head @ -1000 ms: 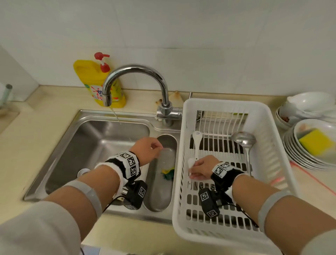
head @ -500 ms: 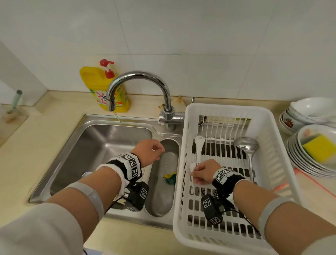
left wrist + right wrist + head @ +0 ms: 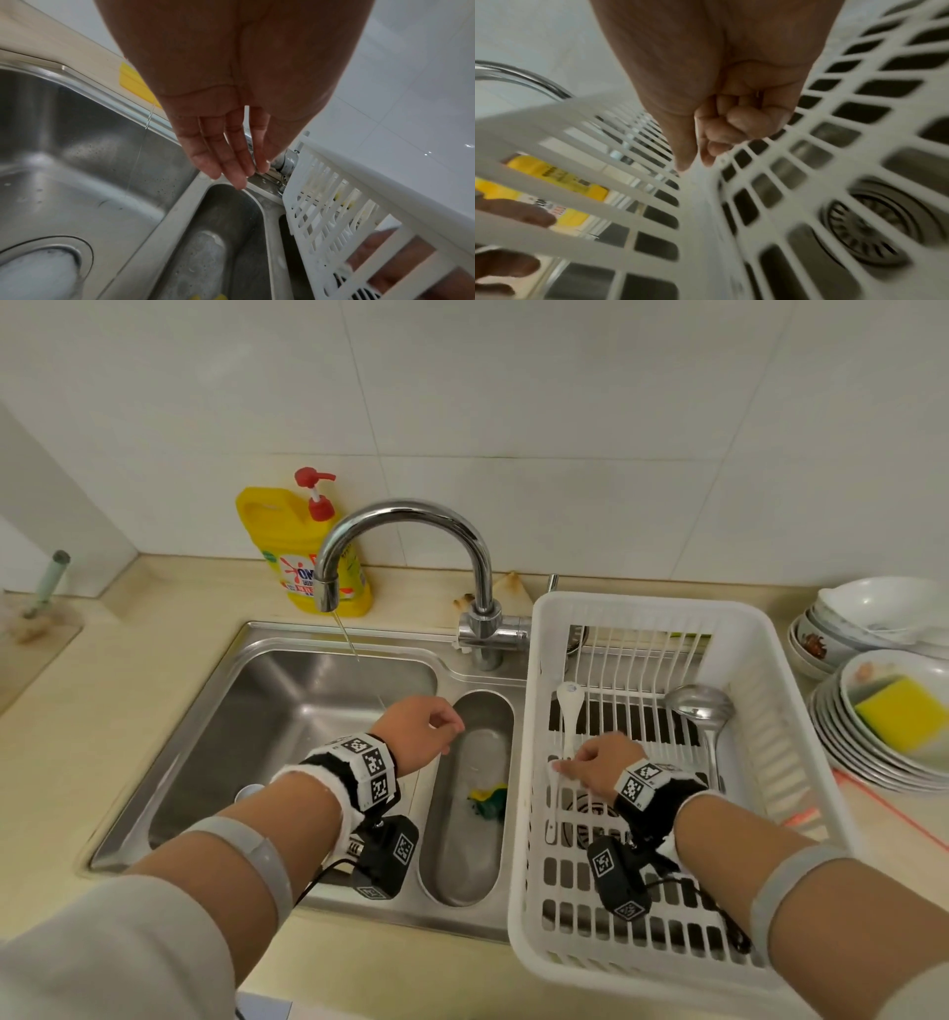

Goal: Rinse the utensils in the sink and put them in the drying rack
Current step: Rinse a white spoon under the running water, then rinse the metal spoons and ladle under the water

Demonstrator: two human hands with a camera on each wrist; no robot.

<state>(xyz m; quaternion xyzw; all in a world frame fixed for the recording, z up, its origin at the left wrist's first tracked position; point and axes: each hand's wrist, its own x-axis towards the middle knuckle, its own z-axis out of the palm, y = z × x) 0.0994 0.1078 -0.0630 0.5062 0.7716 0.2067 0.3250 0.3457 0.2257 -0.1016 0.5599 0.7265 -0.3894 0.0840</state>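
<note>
The white drying rack [image 3: 760, 660] sits at 3 o'clock of the sink [image 3: 287, 706], close enough that rinsed utensils need only a short carry, and a thin stream runs from the tap [image 3: 405, 531] at 12 o'clock. In the rack, a metal ladle [image 3: 703, 711] lies toward 1 o'clock and a white spoon [image 3: 569, 706] along the left wall. The right hand [image 3: 601, 765], fingers curled, pinches a second white spoon [image 3: 552, 793] low against that wall, apparently laying it down, while the left hand [image 3: 416, 731] hangs empty, fingers loosely extended over the sink.
</note>
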